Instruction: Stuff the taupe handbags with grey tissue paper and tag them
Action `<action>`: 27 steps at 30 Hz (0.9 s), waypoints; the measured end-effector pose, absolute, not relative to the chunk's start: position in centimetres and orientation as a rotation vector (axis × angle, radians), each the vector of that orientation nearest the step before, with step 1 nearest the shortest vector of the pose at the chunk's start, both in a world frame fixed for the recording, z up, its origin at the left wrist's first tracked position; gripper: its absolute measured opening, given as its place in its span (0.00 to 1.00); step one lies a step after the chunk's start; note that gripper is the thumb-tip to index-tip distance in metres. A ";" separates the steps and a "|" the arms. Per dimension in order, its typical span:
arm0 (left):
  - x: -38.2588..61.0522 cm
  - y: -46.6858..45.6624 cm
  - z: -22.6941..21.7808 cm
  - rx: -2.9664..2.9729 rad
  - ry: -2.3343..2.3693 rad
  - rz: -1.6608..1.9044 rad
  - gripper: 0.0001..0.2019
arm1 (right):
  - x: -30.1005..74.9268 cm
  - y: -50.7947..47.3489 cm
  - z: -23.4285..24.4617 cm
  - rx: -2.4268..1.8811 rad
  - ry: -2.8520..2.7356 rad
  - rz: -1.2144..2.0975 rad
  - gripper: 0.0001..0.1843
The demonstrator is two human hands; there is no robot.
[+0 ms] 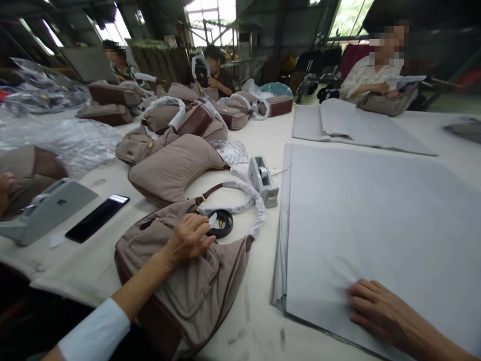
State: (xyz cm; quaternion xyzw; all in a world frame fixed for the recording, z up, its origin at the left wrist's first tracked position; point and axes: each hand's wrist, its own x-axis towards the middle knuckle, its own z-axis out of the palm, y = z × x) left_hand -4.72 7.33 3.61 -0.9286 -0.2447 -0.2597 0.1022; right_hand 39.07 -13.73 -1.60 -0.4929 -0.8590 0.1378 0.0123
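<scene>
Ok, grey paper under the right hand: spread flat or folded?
Spread flat: the grey paper sheets lie open in a wide stack, the right hand resting on top.

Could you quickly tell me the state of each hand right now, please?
Left hand: open, resting on a taupe handbag.
Right hand: open, flat on grey paper sheets.
</scene>
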 end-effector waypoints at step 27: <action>23.1 -3.1 -0.6 -2.974 -2.973 -2.005 0.23 | 37.4 -11.1 -1.8 -1.993 -1.353 0.768 0.09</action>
